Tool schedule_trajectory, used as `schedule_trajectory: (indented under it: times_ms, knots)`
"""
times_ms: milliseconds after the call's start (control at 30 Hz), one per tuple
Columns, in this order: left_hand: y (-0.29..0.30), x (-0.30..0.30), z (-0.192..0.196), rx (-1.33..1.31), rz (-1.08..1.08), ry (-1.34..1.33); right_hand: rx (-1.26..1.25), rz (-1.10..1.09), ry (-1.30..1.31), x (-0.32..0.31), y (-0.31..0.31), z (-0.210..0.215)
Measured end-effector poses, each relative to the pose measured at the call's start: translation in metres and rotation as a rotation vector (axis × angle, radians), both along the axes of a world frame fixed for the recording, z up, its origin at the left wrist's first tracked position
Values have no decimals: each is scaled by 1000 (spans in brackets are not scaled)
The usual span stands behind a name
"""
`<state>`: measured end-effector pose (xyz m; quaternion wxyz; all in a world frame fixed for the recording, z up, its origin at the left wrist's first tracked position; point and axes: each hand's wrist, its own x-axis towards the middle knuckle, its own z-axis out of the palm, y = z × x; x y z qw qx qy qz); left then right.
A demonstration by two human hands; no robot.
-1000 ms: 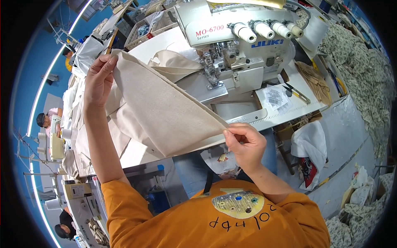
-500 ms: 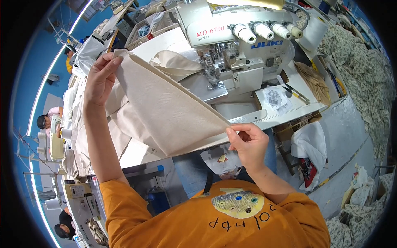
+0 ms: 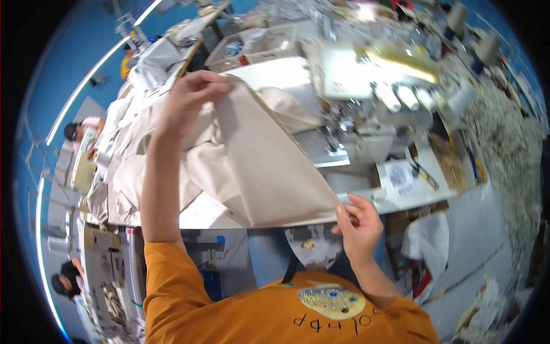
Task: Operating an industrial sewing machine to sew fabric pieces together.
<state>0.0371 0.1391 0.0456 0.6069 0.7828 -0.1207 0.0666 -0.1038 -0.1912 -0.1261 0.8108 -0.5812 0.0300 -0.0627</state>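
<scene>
A folded beige cloth panel [image 3: 269,166] hangs stretched at a slant over the front of the white sewing table [image 3: 212,212]. My left hand [image 3: 192,100] pinches its upper corner between thumb and fingers. At the panel's lower right corner is my right hand [image 3: 361,229], its thumb and fingers apart, the thumb tip beside or touching the cloth edge. Behind the panel, the overlock sewing machine [image 3: 366,109] is blurred, its metal presser foot area [image 3: 332,152] to the right of the cloth. Another beige piece [image 3: 286,109] lies between panel and machine.
More beige cloth [image 3: 149,178] heaps over the table's left side. Thread snips [image 3: 425,176] and a white label sheet [image 3: 399,175] lie right of the machine. A crate [image 3: 258,51] stands behind. Patterned fabric [image 3: 507,137] piles up at right. Other people sit at machines at far left.
The view has shifted, so the table and machine appear farther right. My right thumb and fingers have parted from their pinch on the corner; my left hand keeps its hold.
</scene>
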Motion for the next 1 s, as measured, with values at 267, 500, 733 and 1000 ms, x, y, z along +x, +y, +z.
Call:
schedule_trajectory:
  times_ms: [267,500,733,1000]
  knots:
    - [-22,-17,16,29,13,94,-5,136,190,-9,-15,0]
    - [-22,-10,2,24,-13,54,-10,167,185,-17,-19,-7]
    - [-41,-15,-7,147,80,-22,35,311,123,-29,-28,-5]
    - [-52,-14,-14,189,139,-221,-147,288,15,-34,-28,-3]
